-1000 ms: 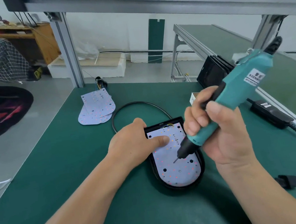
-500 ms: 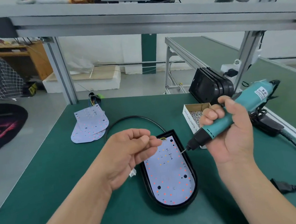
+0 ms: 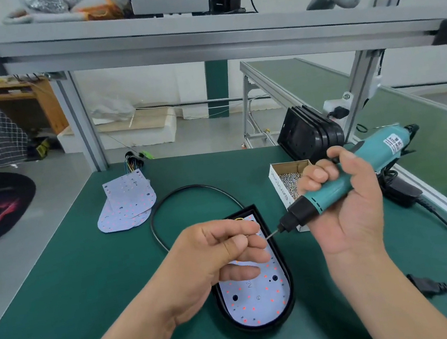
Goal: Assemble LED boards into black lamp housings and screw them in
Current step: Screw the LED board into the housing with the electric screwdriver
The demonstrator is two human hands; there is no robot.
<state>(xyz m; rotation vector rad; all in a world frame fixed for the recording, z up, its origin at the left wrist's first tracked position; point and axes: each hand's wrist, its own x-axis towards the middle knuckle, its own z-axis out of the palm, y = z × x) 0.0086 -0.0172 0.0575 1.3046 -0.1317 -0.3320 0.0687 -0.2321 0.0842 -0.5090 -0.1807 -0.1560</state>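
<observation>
Near the worktop's (image 3: 68, 275) front edge, over the LED board (image 3: 257, 295) in its black housing (image 3: 292, 294), the left hand (image 3: 214, 258) pinches something tiny, likely a screw, onto the screwdriver (image 3: 378, 149) the right hand (image 3: 345, 218) grips.

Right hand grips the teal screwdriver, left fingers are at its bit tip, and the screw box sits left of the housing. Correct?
Not quite. The head view shows the screw box to the right of the housing, just beyond the right hand. The rest holds: the right hand grips the teal screwdriver, and the left hand pinches at its bit tip.
</observation>
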